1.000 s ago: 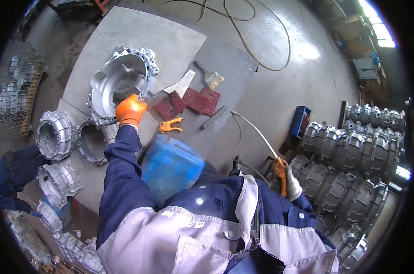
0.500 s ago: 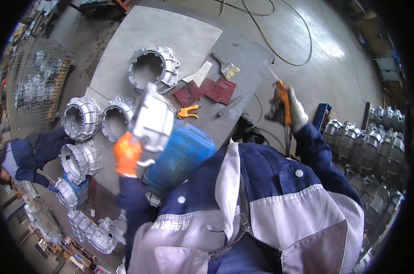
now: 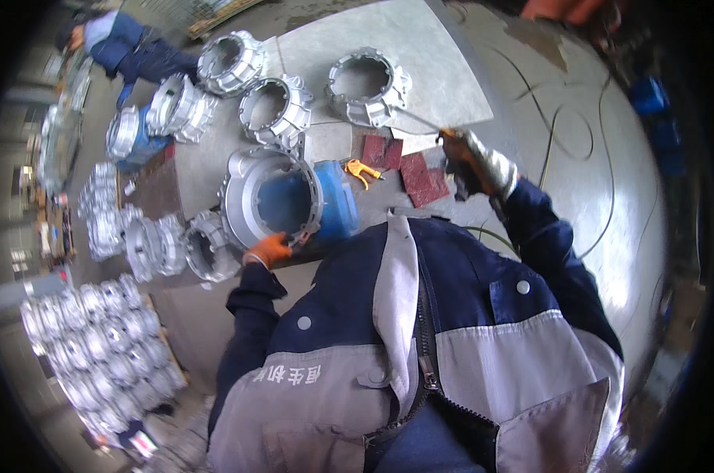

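The left hand [image 3: 268, 251], in an orange glove, clamps the lower rim of a large silver cast-metal housing [image 3: 264, 197], a ring-shaped part held on edge so that its open bore faces the camera; through that bore shows the blue barrel [image 3: 335, 206] just behind it, at about three o'clock of the housing; whether the two touch cannot be told. The right hand [image 3: 477, 164], in a grey and orange glove, is closed around a dark hand tool [image 3: 461, 175] at roughly three o'clock of the barrel, well apart from the housing; a thin hose [image 3: 558, 138] loops over the floor beyond it.

On the grey metal sheet [image 3: 428, 55] at twelve o'clock stand three more ring housings: one [image 3: 366, 87] nearest the right hand, one [image 3: 275, 112] in the middle, one [image 3: 229, 61] toward eleven o'clock. Two dark red abrasive pads [image 3: 404, 162] lie flat between the barrel and the right hand, with an orange-handled tool [image 3: 360, 169] just beside them at their nine o'clock.

At nine o'clock of the held housing more castings [image 3: 156, 246] lie in a row; a stacked batch [image 3: 96, 339] sits at seven o'clock. Another person [image 3: 132, 43] in dark blue crouches at eleven o'clock.
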The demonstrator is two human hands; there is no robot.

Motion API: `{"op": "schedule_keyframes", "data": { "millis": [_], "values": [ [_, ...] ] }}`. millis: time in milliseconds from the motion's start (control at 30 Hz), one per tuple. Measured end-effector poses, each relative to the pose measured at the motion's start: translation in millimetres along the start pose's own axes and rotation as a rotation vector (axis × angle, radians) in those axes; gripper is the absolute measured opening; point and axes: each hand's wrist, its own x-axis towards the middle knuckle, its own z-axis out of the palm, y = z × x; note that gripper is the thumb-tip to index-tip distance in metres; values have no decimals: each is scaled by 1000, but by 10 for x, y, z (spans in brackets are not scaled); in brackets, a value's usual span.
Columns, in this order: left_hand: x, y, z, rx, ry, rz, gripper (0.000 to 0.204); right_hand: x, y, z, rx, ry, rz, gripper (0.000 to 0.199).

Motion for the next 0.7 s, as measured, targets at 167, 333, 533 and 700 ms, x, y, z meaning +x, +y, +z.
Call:
{"op": "schedule_keyframes", "data": {
  "millis": [167, 333, 533, 700],
  "values": [
    [534, 652, 169, -183, 360, 17, 61, -567, 114, -161, -101, -193, 6, 67],
    [873, 1170, 377, -1, 568, -219, 40, -859, 289, -427, -211, -235, 117, 55],
    [347, 634, 554, 203, 417, 136, 28, -994, 258, -402, -95, -231, 216, 53],
    [-289, 49, 567, 384, 235, 84, 34, -560, 168, -112, -185, -188, 62, 52]
  ]
}}
